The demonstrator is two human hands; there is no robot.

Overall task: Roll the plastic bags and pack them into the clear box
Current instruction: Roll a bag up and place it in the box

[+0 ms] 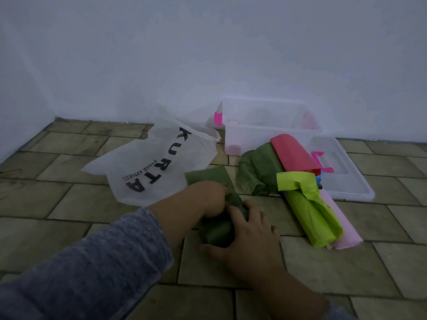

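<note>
Your left hand (pixel 209 199) and right hand (pixel 248 235), both grips curled round the half-rolled dark green bag (pixel 217 235), on the floor (pixel 335 262), well in front of the clear box (pixel 265 139)

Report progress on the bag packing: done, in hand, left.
Done: the clear box stands open, with pale shapes inside too blurred to name. In hand: the left hand and right hand grip a half-rolled dark green bag. Left: the white KURTA bag and the pile of coloured bags lie outside.
</note>
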